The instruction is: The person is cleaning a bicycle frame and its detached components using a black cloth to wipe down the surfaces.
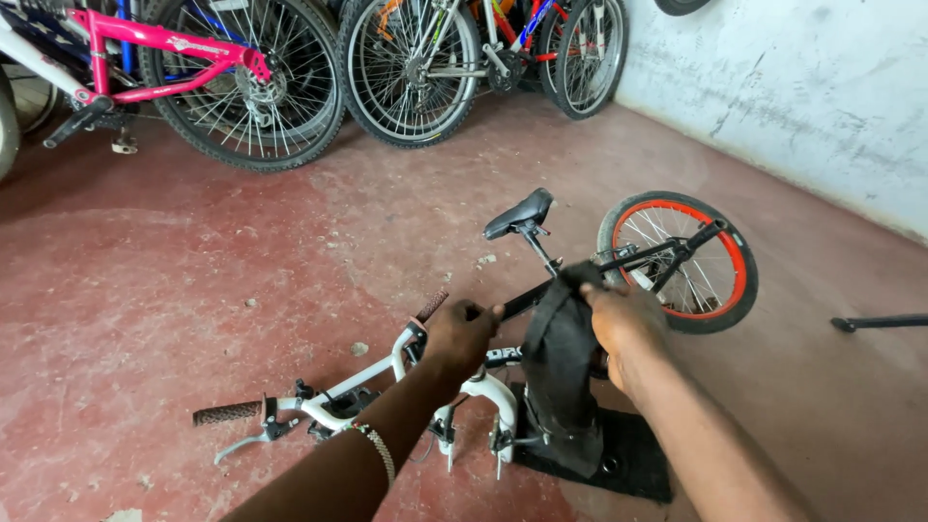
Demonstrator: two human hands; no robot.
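Small white bicycle (387,372) stands on the red floor (145,290), front fork (474,425) without a wheel. Left hand (459,333) reaches forward, forearm extended, fingers curled shut around the frame just behind the handlebar (290,406). Right hand (623,324), wrist bent, pinches the upper edge of a black tyre (561,377) held upright beside the fork. Rear wheel (681,261) has an orange rim.

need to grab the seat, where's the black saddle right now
In the head view the black saddle sits just above centre, on its post over the small bike's frame, above the right hand and left of the red-rimmed rear wheel.
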